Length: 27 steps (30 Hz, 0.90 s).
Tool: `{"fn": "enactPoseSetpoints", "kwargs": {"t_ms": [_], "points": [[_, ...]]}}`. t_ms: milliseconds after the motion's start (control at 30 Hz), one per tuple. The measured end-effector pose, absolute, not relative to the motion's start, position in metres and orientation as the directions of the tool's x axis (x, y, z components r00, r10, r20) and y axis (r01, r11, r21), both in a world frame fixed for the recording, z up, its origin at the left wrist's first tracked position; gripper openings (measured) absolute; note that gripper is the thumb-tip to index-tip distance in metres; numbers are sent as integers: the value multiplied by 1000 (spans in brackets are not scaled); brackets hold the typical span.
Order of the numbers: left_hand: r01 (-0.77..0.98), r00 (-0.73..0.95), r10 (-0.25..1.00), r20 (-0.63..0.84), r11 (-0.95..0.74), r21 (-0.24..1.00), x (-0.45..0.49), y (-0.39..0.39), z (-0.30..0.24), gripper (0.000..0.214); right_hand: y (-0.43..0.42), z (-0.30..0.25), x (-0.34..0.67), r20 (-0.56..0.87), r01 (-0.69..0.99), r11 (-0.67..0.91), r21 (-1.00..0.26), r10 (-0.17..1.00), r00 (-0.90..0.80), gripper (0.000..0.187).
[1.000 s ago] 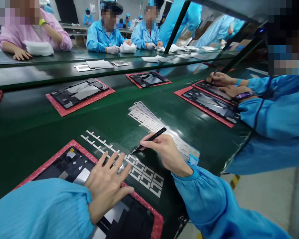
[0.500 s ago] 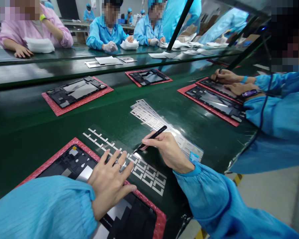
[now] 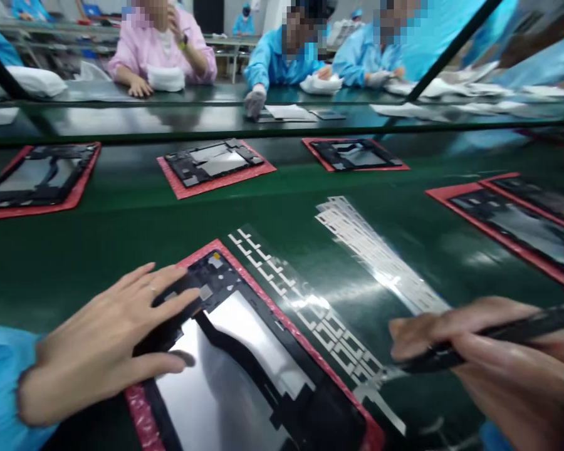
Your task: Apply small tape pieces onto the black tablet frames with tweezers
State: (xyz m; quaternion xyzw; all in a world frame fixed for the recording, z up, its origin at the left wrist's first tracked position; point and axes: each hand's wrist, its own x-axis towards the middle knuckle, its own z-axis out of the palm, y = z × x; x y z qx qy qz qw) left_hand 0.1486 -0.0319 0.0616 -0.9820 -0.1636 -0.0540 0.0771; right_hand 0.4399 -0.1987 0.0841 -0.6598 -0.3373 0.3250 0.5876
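Observation:
My left hand (image 3: 108,332) lies over the left edge of an opened tablet (image 3: 244,357), fingers spread and stretched out. Silver panels and a black ribbon cable show inside the tablet, which rests on a red bubble-wrap sheet (image 3: 216,247). My right hand (image 3: 493,357), blurred and close to the camera, grips black tweezers (image 3: 432,360). Their tip points left towards a white sticker piece (image 3: 383,410) by the lower end of a clear sticker sheet (image 3: 305,307). Whether the tweezers pinch that piece, I cannot tell. White L- and bracket-shaped stickers run along the sheet.
A fanned stack of sticker sheets (image 3: 380,257) lies beyond, on the green bench (image 3: 282,194). More tablets on red wrap stand along the back, such as one at centre (image 3: 216,163), and at right (image 3: 521,225). People in blue and pink work across the bench.
My view has turned left and come closer. My left hand has moved from the sticker sheet onto the tablet's left edge. My right hand with the tweezers has come nearer, to the right.

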Motion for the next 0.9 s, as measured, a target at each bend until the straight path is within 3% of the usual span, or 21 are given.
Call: {"fn": "enactPoseSetpoints", "kwargs": {"t_ms": [67, 200, 300, 400, 533, 667, 767, 900], "points": [[364, 931, 357, 76, -917, -160, 111, -27, 56, 67, -191, 76, 428, -73, 42, -109, -993, 856, 512, 11], [475, 880, 475, -5, -879, -34, 80, -38, 38, 66, -157, 68, 387, -201, -25, -208, -978, 899, 390, 15], [554, 830, 556, 34, -831, 54, 83, -57, 31, 66, -137, 66, 353, -241, -55, -236, -970, 922, 303, 12], [576, 807, 580, 114, -815, 68, 87, -72, 29, 62, -128, 61, 327, -328, -127, -308, -943, 926, 185, 6], [576, 800, 577, 166, -815, 55, 89, -79, 30, 53, -124, 50, 303, -448, -199, -424, -883, 889, 92, 6], [597, 759, 610, 228, -792, 130, 86, -82, 24, 39, -124, 40, 293, -493, -188, -465, -865, 858, 144, 5], [493, 827, 509, 241, -861, 124, 79, -91, 10, 29, -123, 35, 293, -486, -171, -459, -872, 854, 185, 2], [404, 863, 427, 270, -904, 142, 73, -97, -5, 38, -120, 31, 296, -460, -137, -441, -887, 868, 187, 1]]}}
